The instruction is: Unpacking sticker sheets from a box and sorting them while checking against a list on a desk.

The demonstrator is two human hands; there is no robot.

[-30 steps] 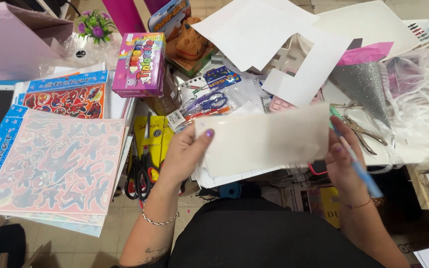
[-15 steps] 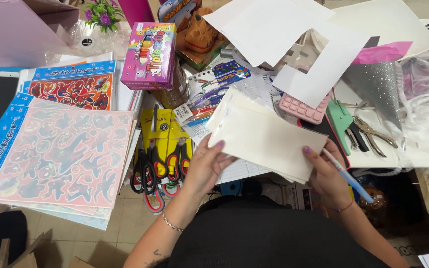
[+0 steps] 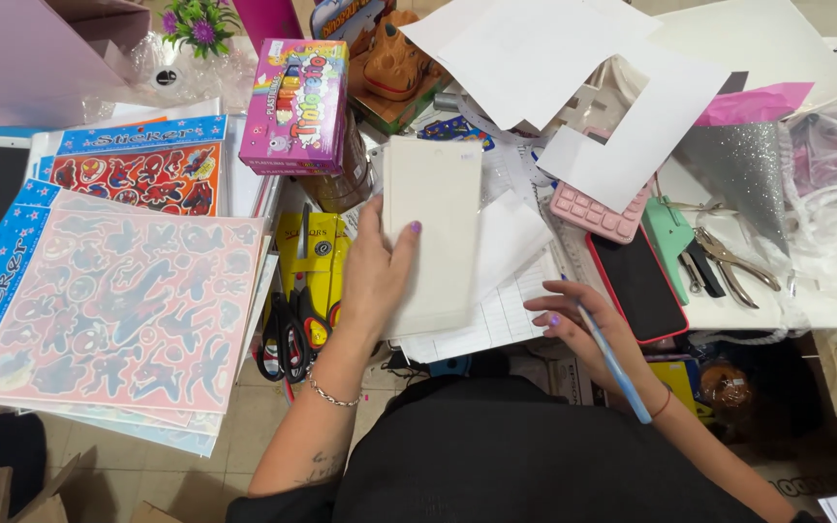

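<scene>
My left hand (image 3: 376, 276) grips a cream packet of paper sheets (image 3: 435, 223) in a clear sleeve, held lengthwise over the cluttered desk, thumb on its front. My right hand (image 3: 583, 334) holds a light blue pen (image 3: 616, 368) between its fingers and hovers with fingers spread above a lined form sheet (image 3: 496, 315) lying at the desk's near edge. The right hand is apart from the packet, lower right of it.
Sticker sheets (image 3: 108, 310) lie at the left. Packaged scissors (image 3: 297, 320) sit beside my left wrist. A pink modelling-clay box (image 3: 294, 92), white paper (image 3: 535, 53), a pink calculator (image 3: 593, 208), a red-cased phone (image 3: 639, 286), a green stapler (image 3: 667, 237) and pliers (image 3: 733, 257) crowd the desk.
My right hand let go of the packet and dropped toward the lined form. My left hand turned the packet upright and carried it up and left.
</scene>
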